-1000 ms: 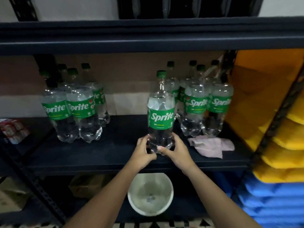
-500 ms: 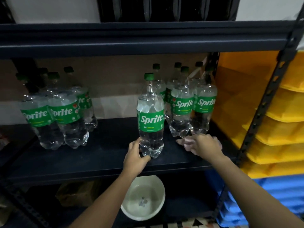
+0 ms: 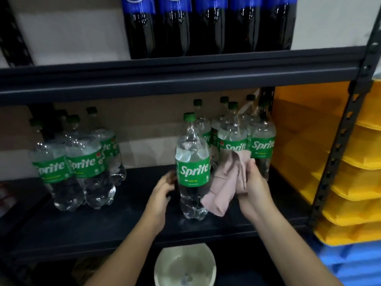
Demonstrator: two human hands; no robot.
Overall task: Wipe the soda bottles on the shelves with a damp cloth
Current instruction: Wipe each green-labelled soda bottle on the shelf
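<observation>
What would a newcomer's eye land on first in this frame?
Probably the lone Sprite bottle standing at the front of the middle shelf, steadied by the left hand. Beside it, the right hand grips a pink cloth against the bottle's side. Above, dark cola bottles with blue labels line the upper shelf.

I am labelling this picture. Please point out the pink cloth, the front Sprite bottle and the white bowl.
pink cloth (image 3: 225, 186), head view, on its hanging middle fold.
front Sprite bottle (image 3: 193, 172), head view, on its green label.
white bowl (image 3: 165, 263), head view, on its left rim.
</observation>
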